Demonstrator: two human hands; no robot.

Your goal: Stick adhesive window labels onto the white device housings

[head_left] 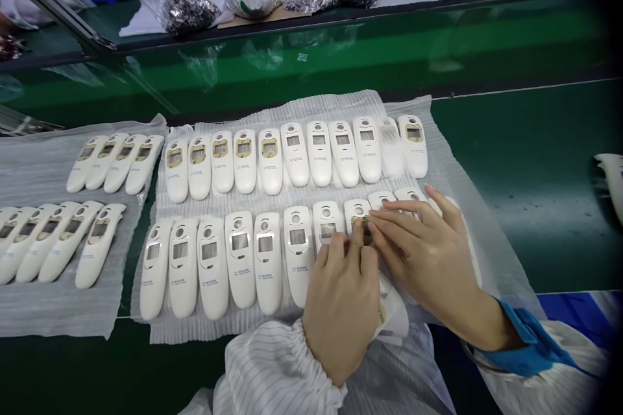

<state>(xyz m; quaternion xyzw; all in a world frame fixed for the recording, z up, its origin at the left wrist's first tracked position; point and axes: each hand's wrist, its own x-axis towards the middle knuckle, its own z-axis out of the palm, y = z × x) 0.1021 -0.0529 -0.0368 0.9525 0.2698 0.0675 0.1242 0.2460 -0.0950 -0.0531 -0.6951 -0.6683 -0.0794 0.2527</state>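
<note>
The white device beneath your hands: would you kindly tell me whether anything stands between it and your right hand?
Nothing visible does: the right hand touches the white device directly, its fingers beside those of the left hand.

Your left sleeve (pixel 272 376) was white with thin grey stripes, and your right cuff (pixel 525 343) was bright blue. The devices (pixel 238 259) before you were white with small blue print, and some screens carried yellowish film (pixel 174 157). The foam sheet (pixel 272 331) beneath them was white, the belt (pixel 525 162) dark green.
</note>
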